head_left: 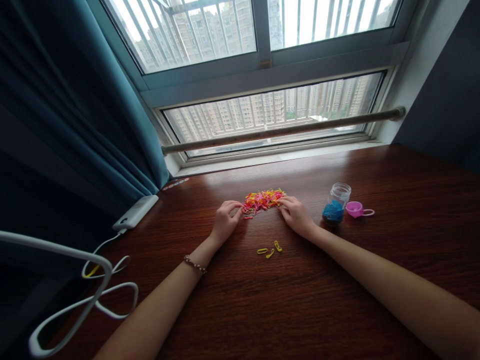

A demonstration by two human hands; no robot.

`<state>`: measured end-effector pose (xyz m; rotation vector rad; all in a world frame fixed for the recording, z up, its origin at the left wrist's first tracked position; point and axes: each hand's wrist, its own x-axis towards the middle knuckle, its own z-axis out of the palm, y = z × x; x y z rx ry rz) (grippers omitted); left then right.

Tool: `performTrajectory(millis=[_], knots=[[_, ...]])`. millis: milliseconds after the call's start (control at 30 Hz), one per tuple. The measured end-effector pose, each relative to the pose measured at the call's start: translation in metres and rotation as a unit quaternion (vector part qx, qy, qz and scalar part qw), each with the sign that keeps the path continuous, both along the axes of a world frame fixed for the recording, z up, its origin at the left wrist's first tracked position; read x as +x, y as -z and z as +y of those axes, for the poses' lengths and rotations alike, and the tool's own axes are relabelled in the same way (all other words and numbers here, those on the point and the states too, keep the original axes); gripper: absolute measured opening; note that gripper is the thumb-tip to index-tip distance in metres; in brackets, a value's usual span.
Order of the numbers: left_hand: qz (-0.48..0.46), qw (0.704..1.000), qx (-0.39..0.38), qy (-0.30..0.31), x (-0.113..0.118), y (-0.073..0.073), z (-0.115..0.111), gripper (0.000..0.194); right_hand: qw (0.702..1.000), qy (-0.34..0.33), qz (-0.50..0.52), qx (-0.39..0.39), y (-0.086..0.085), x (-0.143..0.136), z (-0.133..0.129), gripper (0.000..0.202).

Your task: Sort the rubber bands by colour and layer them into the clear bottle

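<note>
On the white box (135, 212), a dark spot is being shown, too small to be read. A row of dots (176, 184) is being seen by the curtain (116, 110), also too small to be made out. White cord (56, 248) is being seen in loops nearby. A bar (285, 132) is being held across the window (264, 30). Near the right wrist, a clear jar (339, 192) is being partly filled by blue stuff (333, 211), and a pink cup (354, 209) is being seen just beside it. On the table (225, 320), the heap of bright bands (263, 200) is being touched at its left edge by the left hand (226, 220), fingertips close together, and at its right edge by the right hand (296, 215), fingers bent. Whether any band is being gripped cannot be told. Three yellow bands (278, 246) are being seen apart, between the arms.
</note>
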<state>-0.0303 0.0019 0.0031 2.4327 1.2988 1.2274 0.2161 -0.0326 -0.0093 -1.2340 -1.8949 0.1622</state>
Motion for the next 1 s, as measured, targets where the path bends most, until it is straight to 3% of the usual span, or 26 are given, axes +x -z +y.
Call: performTrajectory(millis=[233, 567, 733, 1000], knots=[[0.031, 0.998, 0.001, 0.052, 0.0033, -0.0004, -0.0027, 0.014, 0.991, 0.049, 0.113, -0.043, -0.0013, 0.0048, 0.0003, 0.009], [0.142, 0.982, 0.028, 0.119, 0.0087, -0.0008, -0.0067, 0.024, 0.989, 0.039, 0.136, -0.053, -0.0019, 0.0029, 0.0001, 0.011], [0.117, 0.987, 0.022, 0.106, 0.0072, 0.0001, -0.005, 0.023, 0.989, 0.029, 0.134, -0.047, -0.0021, 0.0036, -0.0004, 0.018], [-0.004, 0.998, -0.023, 0.05, 0.0023, -0.0008, -0.0034, 0.018, 0.989, 0.023, 0.139, -0.051, -0.003, 0.0036, -0.0007, 0.021]])
